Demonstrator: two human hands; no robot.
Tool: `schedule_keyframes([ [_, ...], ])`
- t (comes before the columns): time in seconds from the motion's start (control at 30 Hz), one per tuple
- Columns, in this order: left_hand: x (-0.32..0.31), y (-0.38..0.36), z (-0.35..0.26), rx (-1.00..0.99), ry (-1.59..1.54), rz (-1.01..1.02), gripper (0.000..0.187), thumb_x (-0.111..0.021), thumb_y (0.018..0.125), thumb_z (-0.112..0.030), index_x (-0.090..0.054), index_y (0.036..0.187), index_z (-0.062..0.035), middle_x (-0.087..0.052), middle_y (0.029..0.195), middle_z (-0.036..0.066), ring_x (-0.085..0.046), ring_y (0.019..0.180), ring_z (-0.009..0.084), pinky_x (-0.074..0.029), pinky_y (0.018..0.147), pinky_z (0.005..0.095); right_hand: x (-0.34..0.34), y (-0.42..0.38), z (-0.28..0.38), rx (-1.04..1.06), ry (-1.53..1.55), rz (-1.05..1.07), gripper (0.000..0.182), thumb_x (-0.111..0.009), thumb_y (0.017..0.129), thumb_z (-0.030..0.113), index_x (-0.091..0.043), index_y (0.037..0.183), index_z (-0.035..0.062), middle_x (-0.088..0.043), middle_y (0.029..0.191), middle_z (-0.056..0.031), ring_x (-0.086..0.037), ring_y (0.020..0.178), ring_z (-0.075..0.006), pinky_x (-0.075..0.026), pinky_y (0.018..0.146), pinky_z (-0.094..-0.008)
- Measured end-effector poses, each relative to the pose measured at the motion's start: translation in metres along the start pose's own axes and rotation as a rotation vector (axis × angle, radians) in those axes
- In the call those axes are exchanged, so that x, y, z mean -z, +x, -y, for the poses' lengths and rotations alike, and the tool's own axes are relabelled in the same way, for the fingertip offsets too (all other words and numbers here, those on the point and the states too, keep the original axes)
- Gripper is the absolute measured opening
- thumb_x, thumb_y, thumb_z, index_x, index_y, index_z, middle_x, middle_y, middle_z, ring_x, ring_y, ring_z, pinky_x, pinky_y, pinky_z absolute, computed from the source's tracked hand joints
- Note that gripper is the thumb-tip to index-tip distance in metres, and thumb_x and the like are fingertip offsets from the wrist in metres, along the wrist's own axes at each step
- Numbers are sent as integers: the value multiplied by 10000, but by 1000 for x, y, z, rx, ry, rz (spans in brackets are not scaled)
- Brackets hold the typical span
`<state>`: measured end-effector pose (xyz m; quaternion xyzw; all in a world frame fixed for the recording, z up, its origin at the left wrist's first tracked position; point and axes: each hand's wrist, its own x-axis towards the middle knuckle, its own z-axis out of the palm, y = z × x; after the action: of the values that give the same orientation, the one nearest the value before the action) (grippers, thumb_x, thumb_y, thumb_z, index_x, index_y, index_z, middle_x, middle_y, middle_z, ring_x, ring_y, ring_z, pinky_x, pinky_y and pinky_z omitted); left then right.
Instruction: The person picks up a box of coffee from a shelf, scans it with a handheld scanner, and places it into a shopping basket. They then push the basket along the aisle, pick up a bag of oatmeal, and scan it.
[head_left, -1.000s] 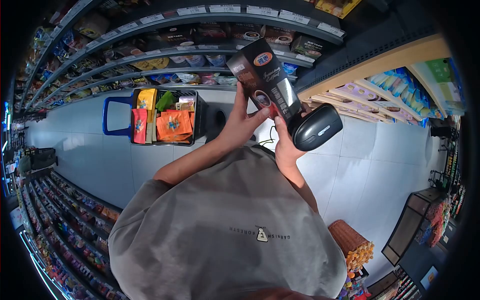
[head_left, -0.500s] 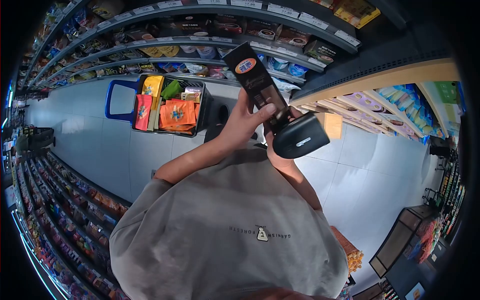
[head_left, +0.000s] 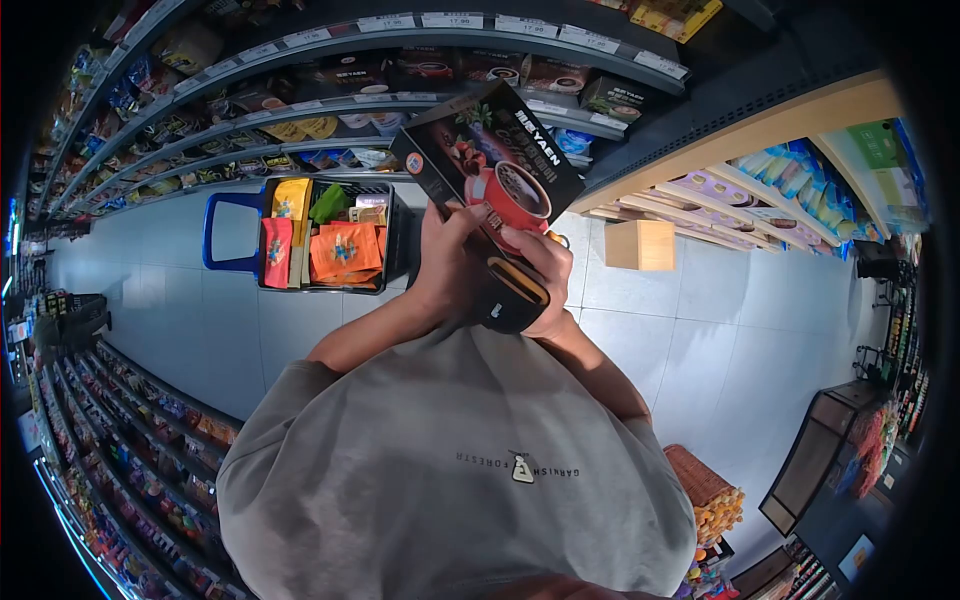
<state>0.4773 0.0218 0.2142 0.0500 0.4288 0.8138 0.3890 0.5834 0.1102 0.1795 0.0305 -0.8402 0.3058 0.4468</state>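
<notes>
Both hands were closed on something: from my end I saw the left hand [head_left: 440,265] gripping the box [head_left: 490,160] near its lower left, thumb laid over the front, while the right hand [head_left: 550,275] wrapped the scanner [head_left: 510,315] and pressed a digit to the box's lower part as well. I could not make out the fingers behind. A second earlier the box had shown me a narrow side; it had since been turned, so its broad front, with the red cup, faced my camera. The scanner had swung inward too, from the box's right to below it, between the hands, its orange-rimmed face now in sight.

The box was held in the air, right of the basket [head_left: 350,187] and overlapping the shelf [head_left: 450,36] in my view. The basket stood on the floor as before: pink packet [head_left: 276,250] at its near left corner, yellow packet [head_left: 291,198] at the far left corner, orange packets [head_left: 345,252] towards the near right corner. A wooden block [head_left: 640,246], earlier mostly hidden, showed clearly on the right.
</notes>
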Motion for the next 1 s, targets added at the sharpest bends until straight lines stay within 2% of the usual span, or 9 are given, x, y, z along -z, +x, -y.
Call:
schedule_keyframes([
  [0.13, 3, 8, 2, -98, -103, 51, 628, -542, 750, -188, -314, 1319, -51, -491, 1223, 142, -535, 1102, 262, -465, 936, 400, 1, -9, 0, -163, 27, -56, 341, -735, 657, 113, -634, 938, -51, -570, 1131, -192, -561, 930, -293, -444, 782, -354],
  [0.23, 21, 14, 12, -58, -120, 101, 650, -533, 736, -247, -315, 1320, -59, -478, 1244, 154, -518, 1135, 271, -453, 954, 417, 4, -19, -4, -456, 222, -218, 557, -766, 687, 86, -511, 1160, -58, -504, 1208, -206, -530, 1008, -279, -434, 827, -347],
  [0.27, 25, 17, 14, -33, -99, 120, 671, -522, 717, -296, -323, 1311, -55, -463, 1258, 177, -506, 1151, 307, -446, 960, 447, 16, -18, -8, -420, -14, -96, 647, -762, 702, 76, -420, 1235, -55, -471, 1238, -210, -514, 1048, -276, -420, 866, -343],
  [0.37, 29, 16, 20, -53, -142, 118, 670, -531, 699, -314, -350, 1284, -41, -472, 1239, 189, -514, 1130, 340, -449, 950, 475, 12, -5, -16, -702, 261, -559, 552, -709, 722, 8, -458, 1210, -48, -473, 1273, -183, -494, 1110, -243, -384, 936, -354],
  [0.47, 27, 19, 12, -24, -166, 218, 676, -551, 676, -312, -365, 1261, -27, -476, 1222, 206, -522, 1107, 357, -455, 934, 488, 29, 11, -30, -821, 217, -493, 502, -673, 764, 7, -459, 1214, -52, -563, 1181, -156, -525, 1090, -217, -384, 941, -346],
  [0.67, 32, 26, 15, -2, -257, 347, 701, -555, 700, -278, -328, 1290, 25, -499, 1201, 201, -567, 1065, 314, -522, 855, 430, 28, 8, -36, -932, 872, -634, 540, -662, 782, 25, -413, 1258, -22, -573, 1127, -158, -581, 936, -186, -494, 669, -261],
  [0.77, 23, 24, 10, -9, -290, 319, 641, -539, 729, -275, -360, 1272, 14, -519, 1175, 195, -580, 1041, 309, -548, 802, 423, 24, 5, -35, -932, 815, -623, 555, -668, 770, 17, -405, 1257, -20, -566, 1108, -149, -581, 896, -171, -491, 573, -246],
  [0.93, 33, 30, 20, 57, -128, 58, 421, -389, 966, -368, -435, 1236, -48, -553, 1170, 99, -560, 1061, 215, -481, 889, 403, 18, 20, -10, -802, 647, -644, 570, -738, 703, 30, -459, 1196, -32, -551, 1134, -126, -515, 1089, -214, -375, 965, -350],
  [1.0, 31, 34, 26, 16, -157, 76, 469, -315, 981, -412, -420, 1263, -52, -542, 1188, 101, -542, 1084, 222, -447, 934, 378, 15, 27, -1, -717, 658, -632, 585, -764, 662, 7, -469, 1166, -22, -547, 1116, -117, -522, 1075, -217, -392, 943, -338],
])
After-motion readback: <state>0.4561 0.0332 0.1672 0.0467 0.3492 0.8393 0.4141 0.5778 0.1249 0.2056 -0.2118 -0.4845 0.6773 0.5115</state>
